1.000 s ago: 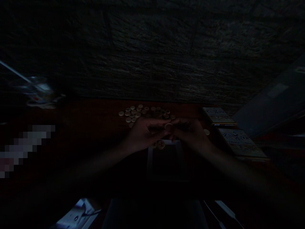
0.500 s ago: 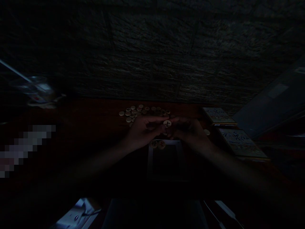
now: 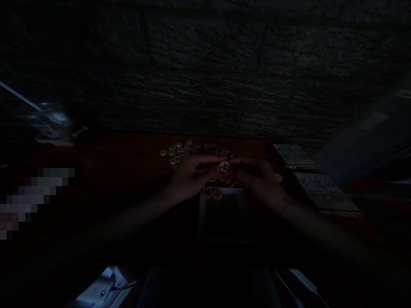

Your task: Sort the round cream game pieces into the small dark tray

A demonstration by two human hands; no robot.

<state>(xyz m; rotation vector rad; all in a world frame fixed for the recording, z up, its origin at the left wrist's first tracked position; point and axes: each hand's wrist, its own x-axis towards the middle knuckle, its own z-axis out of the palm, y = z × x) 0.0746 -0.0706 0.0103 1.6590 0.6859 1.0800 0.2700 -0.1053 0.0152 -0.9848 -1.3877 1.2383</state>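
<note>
In dim light, a round xiangqi piece [image 3: 224, 166] with a dark character tilts toward me between my two hands. My left hand [image 3: 192, 173] is closed, its thumb and fingers pinching the piece from the left. From the other side my right hand [image 3: 255, 173] is closed too, fingertips at the piece's right edge. Below them lies an open shallow box [image 3: 243, 209], with two xiangqi pieces, one lettered dark [image 3: 207, 193] and one lettered red [image 3: 217, 194], side by side in its upper left corner. Pale loose pieces [image 3: 180, 150] lie spread beyond my left hand, some hidden by it.
Two flat printed boxes [image 3: 326, 192] lie on the right of the table, with a single pale piece [image 3: 278, 177] near them. A clear cup [image 3: 53, 122] with a straw stands far left. A stone-textured wall [image 3: 205, 77] closes off the back.
Almost nothing differs. The held piece has shifted and tilted very slightly, with both hands still around it. The pieces in the box stay where they were.
</note>
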